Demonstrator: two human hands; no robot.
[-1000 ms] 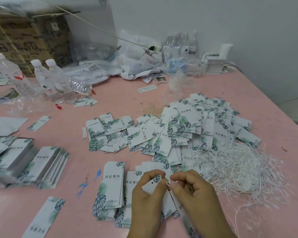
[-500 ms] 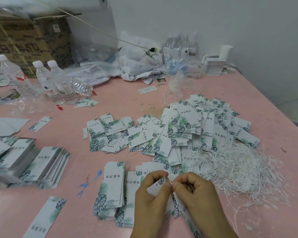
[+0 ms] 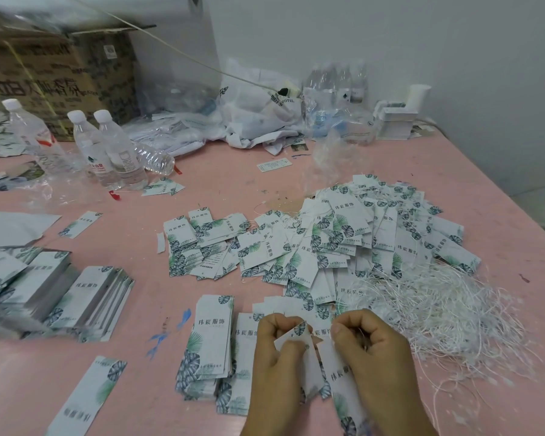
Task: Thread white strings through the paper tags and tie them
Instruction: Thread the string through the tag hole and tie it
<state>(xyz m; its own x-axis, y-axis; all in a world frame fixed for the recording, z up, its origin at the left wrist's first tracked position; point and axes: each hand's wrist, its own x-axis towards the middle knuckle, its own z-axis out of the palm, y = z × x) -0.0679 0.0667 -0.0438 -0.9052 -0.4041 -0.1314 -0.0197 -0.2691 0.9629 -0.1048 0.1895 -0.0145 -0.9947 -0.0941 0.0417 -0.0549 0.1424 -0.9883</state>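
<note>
Head view is showing the left hand pinching a paper tag low over the pink table, just above the stacked tags. The right hand is curling shut beside it; whether it is gripping a string, I cannot tell. Keeping the tag's hole steady and the string end taut should help. Behind, a cardboard box is sitting closed, contents hidden.

my left hand near edge, fingers curled pinching a tag, my right hand just beside it, fingers curled in, knuckles up
</note>
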